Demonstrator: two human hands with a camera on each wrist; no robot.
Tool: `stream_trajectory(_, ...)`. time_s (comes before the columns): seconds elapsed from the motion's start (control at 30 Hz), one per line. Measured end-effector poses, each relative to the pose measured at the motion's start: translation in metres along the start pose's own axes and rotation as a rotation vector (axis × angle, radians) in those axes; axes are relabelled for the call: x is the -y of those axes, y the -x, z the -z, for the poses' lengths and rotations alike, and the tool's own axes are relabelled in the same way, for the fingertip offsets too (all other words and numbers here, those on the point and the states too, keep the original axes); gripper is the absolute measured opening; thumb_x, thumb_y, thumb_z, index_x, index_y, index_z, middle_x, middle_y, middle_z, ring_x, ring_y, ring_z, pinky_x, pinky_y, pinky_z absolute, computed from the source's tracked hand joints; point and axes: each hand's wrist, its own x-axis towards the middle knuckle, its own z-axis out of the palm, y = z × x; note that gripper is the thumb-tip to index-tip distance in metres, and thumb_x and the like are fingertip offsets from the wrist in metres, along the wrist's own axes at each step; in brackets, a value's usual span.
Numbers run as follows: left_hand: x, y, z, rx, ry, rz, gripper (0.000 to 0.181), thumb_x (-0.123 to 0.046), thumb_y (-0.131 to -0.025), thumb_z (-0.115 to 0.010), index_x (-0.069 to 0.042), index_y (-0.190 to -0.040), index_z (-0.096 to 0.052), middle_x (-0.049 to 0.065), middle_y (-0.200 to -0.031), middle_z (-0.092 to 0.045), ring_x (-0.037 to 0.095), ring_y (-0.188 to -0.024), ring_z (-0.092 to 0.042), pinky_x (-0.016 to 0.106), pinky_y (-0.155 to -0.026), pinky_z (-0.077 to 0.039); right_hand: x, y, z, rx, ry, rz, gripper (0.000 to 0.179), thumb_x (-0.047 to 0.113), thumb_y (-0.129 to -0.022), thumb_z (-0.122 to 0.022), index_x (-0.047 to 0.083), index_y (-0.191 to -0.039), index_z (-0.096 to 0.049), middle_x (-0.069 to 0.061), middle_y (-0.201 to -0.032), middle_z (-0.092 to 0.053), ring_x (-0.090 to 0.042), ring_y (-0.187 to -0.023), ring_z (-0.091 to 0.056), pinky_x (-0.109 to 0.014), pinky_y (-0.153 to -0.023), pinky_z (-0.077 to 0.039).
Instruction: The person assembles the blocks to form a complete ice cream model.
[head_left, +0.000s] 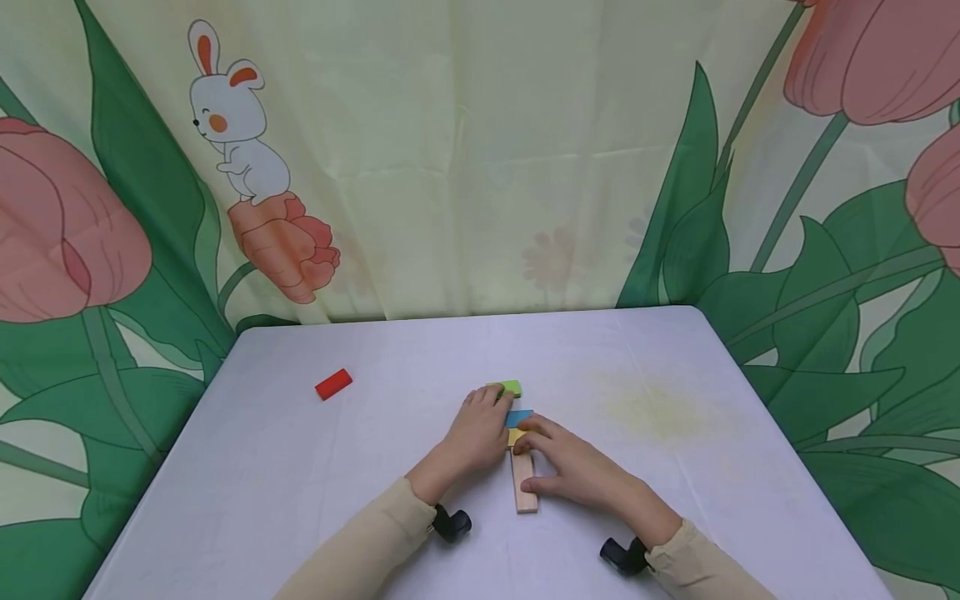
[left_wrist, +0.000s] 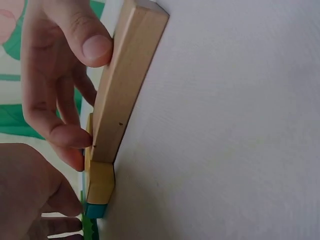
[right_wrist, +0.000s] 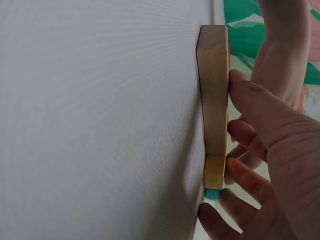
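Loose-fingered, the left hand [head_left: 476, 427] touches the green block [head_left: 513, 388], the right hand [head_left: 576, 467] the plank [head_left: 521, 472] on the worktop [head_left: 255, 475], apparently aligning a row whose gap before the blue block [head_left: 517, 419] likely needs closing next.

"What sort of place are we in?"
"We cannot tell whether a home or a studio, but we see a decorated spot: a creased backdrop [head_left: 450, 167] hangs behind the table [head_left: 225, 467]."
"And its print?"
"We make out a cartoon rabbit [head_left: 258, 171] above the table's far left corner, and large tulips [head_left: 885, 62] beyond both its sides."
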Motion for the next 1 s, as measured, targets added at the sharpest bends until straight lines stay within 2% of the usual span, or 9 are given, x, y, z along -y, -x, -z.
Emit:
stream_trajectory(0.1, 0.000, 0.000, 0.002, -0.030, 0.159, 0.028, 0.051, -0.012, -0.102, -0.048, -0.002, -0.152, -0.048, 0.017, -0.156, -0.046, 0.034, -0.148, -0.042, 0.049, -0.123, -0.035, -0.001, 0.000, 0.000, -0.004, 0.000, 0.011, 0.040, 0.046, -0.090, -0.078, 0.028, -0.123, -0.066, 0.004, -0.153, -0.048, -0.027, -0.149, -0.042, -0.050, -0.116, -0.044)
stream_trajectory(0.2, 0.003, 0.000, 0.005, -0.064, 0.438, 0.109, 0.054, -0.009, -0.099, -0.045, -0.002, -0.152, -0.045, 0.018, -0.157, -0.044, 0.034, -0.149, -0.040, 0.050, -0.123, -0.036, -0.002, 0.000, 0.002, -0.023, -0.044, 0.018, 0.039, 0.046, -0.090, -0.078, 0.028, -0.122, -0.066, 0.003, -0.152, -0.050, -0.029, -0.152, -0.037, -0.054, -0.117, -0.042)
stream_trajectory(0.33, 0.010, 0.000, 0.009, -0.120, 0.830, 0.277, 0.053, -0.012, -0.100, -0.043, -0.002, -0.152, -0.044, 0.019, -0.156, -0.046, 0.037, -0.148, -0.042, 0.054, -0.121, -0.037, -0.003, -0.005, 0.007, -0.087, -0.261, -0.049, 0.039, 0.038, -0.095, -0.074, 0.022, -0.129, -0.064, -0.001, -0.153, -0.052, -0.032, -0.155, -0.033, -0.061, -0.120, -0.035)
stream_trajectory(0.4, 0.014, 0.000, 0.010, -0.140, 0.971, 0.365, 0.053, -0.015, -0.101, -0.043, -0.001, -0.152, -0.044, 0.020, -0.155, -0.048, 0.037, -0.146, -0.044, 0.055, -0.120, -0.037, -0.005, -0.010, 0.010, -0.121, -0.405, -0.115, 0.044, 0.033, -0.099, -0.069, 0.016, -0.138, -0.058, -0.007, -0.155, -0.050, -0.035, -0.153, -0.035, -0.061, -0.121, -0.032)
stream_trajectory(0.47, 0.018, 0.001, 0.011, -0.139, 1.069, 0.443, 0.052, -0.017, -0.102, -0.043, -0.003, -0.152, -0.044, 0.018, -0.155, -0.049, 0.036, -0.145, -0.046, 0.054, -0.120, -0.039, -0.009, -0.018, 0.013, -0.152, -0.534, -0.195, 0.050, 0.029, -0.103, -0.064, 0.011, -0.147, -0.050, -0.012, -0.157, -0.048, -0.037, -0.151, -0.038, -0.059, -0.122, -0.032)
stream_trajectory(0.6, 0.026, 0.002, 0.009, -0.115, 1.175, 0.518, 0.053, -0.018, -0.103, -0.043, -0.003, -0.153, -0.043, 0.017, -0.156, -0.049, 0.034, -0.145, -0.047, 0.051, -0.120, -0.040, -0.020, -0.035, 0.016, -0.165, -0.744, -0.311, 0.058, 0.024, -0.108, -0.053, 0.006, -0.158, -0.032, -0.022, -0.161, -0.039, -0.039, -0.151, -0.036, -0.055, -0.123, -0.033)
stream_trajectory(0.7, 0.029, 0.002, 0.008, -0.102, 1.251, 0.520, 0.053, -0.015, -0.103, -0.043, 0.000, -0.153, -0.042, 0.019, -0.157, -0.047, 0.034, -0.147, -0.045, 0.048, -0.121, -0.039, -0.028, -0.044, 0.018, -0.161, -0.920, -0.366, 0.060, 0.021, -0.109, -0.048, 0.008, -0.162, -0.024, -0.021, -0.165, -0.035, -0.035, -0.154, -0.034, -0.050, -0.124, -0.032)
stream_trajectory(0.83, 0.030, 0.003, 0.006, -0.083, 1.330, 0.513, 0.054, -0.012, -0.101, -0.041, 0.001, -0.154, -0.041, 0.020, -0.159, -0.044, 0.033, -0.149, -0.044, 0.045, -0.121, -0.040, -0.033, -0.048, 0.019, -0.157, -1.118, -0.377, 0.062, 0.015, -0.108, -0.047, 0.010, -0.164, -0.021, -0.020, -0.166, -0.033, -0.032, -0.155, -0.033, -0.045, -0.126, -0.029)
stream_trajectory(1.0, 0.031, 0.004, 0.005, -0.069, 1.383, 0.485, 0.055, -0.011, -0.101, -0.041, 0.003, -0.154, -0.039, 0.022, -0.159, -0.043, 0.034, -0.149, -0.043, 0.045, -0.121, -0.039, -0.035, -0.047, 0.018, -0.119, -1.185, -0.303, 0.063, 0.004, -0.105, -0.039, 0.005, -0.164, -0.019, -0.023, -0.167, -0.030, -0.034, -0.155, -0.032, -0.048, -0.127, -0.025)
